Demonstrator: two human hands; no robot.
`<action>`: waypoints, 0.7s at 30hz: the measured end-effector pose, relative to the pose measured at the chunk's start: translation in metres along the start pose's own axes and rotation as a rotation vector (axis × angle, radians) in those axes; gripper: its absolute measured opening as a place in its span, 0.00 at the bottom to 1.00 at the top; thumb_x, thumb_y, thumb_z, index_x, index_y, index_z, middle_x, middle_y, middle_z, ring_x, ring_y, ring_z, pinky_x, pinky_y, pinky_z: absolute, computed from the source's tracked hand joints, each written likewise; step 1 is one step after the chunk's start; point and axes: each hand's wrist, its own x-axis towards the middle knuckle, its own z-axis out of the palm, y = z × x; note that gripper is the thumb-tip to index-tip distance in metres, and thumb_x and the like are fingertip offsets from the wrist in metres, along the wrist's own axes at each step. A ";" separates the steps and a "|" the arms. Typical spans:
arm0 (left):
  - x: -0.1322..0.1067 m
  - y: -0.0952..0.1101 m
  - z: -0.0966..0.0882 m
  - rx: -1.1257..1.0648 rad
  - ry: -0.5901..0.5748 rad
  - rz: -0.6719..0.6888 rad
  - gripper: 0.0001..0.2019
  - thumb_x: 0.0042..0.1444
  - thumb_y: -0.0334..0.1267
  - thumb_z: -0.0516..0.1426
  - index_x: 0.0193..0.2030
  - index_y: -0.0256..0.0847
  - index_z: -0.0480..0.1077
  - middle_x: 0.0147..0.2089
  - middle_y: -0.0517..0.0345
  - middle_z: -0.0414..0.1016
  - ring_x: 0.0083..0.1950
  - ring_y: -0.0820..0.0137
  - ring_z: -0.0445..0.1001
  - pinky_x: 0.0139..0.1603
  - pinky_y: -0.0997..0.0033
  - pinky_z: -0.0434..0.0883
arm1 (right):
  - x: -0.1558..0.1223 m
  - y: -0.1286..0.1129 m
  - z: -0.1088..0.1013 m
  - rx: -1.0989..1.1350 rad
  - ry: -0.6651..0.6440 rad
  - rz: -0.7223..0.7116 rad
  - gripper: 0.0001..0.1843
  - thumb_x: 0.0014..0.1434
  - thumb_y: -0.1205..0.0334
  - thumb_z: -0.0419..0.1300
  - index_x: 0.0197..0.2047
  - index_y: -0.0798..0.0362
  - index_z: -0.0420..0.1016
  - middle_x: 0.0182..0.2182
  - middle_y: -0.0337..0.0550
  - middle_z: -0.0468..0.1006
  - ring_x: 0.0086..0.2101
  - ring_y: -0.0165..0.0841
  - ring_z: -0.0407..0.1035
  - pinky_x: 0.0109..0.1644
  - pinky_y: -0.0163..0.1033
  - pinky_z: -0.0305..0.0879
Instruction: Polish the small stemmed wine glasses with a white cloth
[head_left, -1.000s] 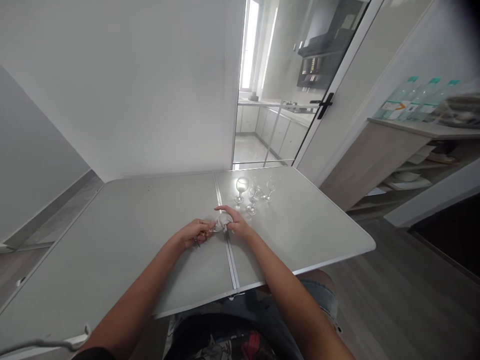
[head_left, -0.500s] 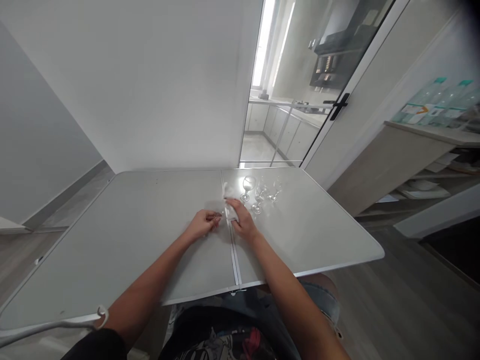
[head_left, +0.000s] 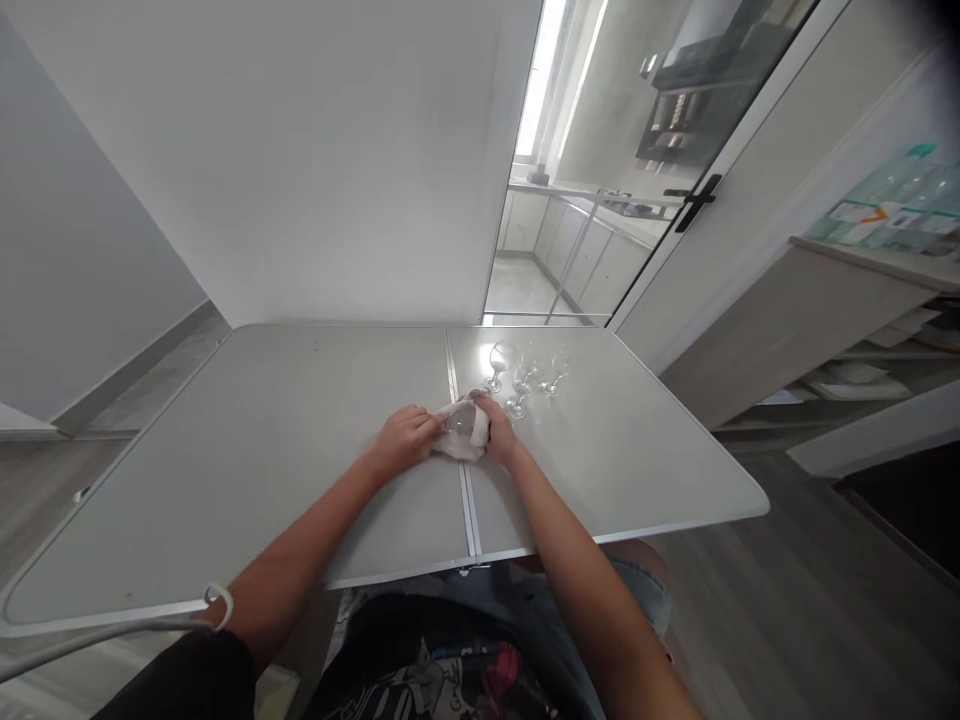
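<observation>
Over the middle seam of a grey folding table [head_left: 262, 450], my two hands meet around a small stemmed glass [head_left: 455, 424] wrapped in a white cloth [head_left: 469, 445]. My left hand [head_left: 403, 438] is closed on the glass's stem side. My right hand [head_left: 496, 430] is closed round the cloth and the bowl of the glass. Just beyond my right hand stand three more clear stemmed glasses [head_left: 525, 372], upright in a small group.
A white wall rises behind the table. A glass door with a black handle [head_left: 697, 200] opens onto a kitchen at the back right. A wooden shelf unit [head_left: 825, 320] with bottles on top stands to the right. A metal chair rail [head_left: 112, 625] shows at the lower left.
The cloth, held loose by my right hand half a second ago, is now wrapped round the glass between both hands. The camera has tilted and shifted slightly.
</observation>
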 end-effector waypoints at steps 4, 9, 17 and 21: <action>0.003 0.008 0.002 -0.206 0.112 -0.270 0.12 0.63 0.40 0.57 0.45 0.39 0.79 0.36 0.49 0.82 0.35 0.66 0.76 0.41 0.66 0.70 | 0.005 0.006 0.009 0.261 0.154 0.089 0.22 0.55 0.40 0.62 0.37 0.53 0.75 0.31 0.44 0.77 0.35 0.38 0.73 0.39 0.41 0.71; 0.009 0.018 0.004 -0.574 0.173 -0.597 0.14 0.59 0.45 0.60 0.39 0.35 0.79 0.34 0.50 0.82 0.31 0.68 0.76 0.33 0.71 0.69 | -0.003 0.008 0.013 0.003 0.323 -0.227 0.23 0.64 0.45 0.57 0.54 0.52 0.73 0.47 0.46 0.78 0.50 0.39 0.72 0.56 0.44 0.68; 0.008 0.018 0.005 -0.508 0.163 -0.549 0.09 0.58 0.37 0.58 0.34 0.35 0.77 0.29 0.52 0.79 0.26 0.72 0.71 0.30 0.73 0.66 | -0.020 -0.015 0.009 -0.883 -0.219 -0.777 0.30 0.64 0.60 0.56 0.68 0.49 0.64 0.69 0.49 0.63 0.70 0.46 0.49 0.75 0.60 0.36; 0.002 0.014 0.007 -0.013 0.103 -0.227 0.07 0.56 0.30 0.56 0.31 0.38 0.76 0.25 0.54 0.75 0.27 0.70 0.71 0.32 0.71 0.65 | -0.015 -0.013 0.009 -0.992 -0.243 -0.715 0.25 0.58 0.58 0.62 0.59 0.50 0.74 0.58 0.51 0.75 0.62 0.49 0.62 0.72 0.60 0.45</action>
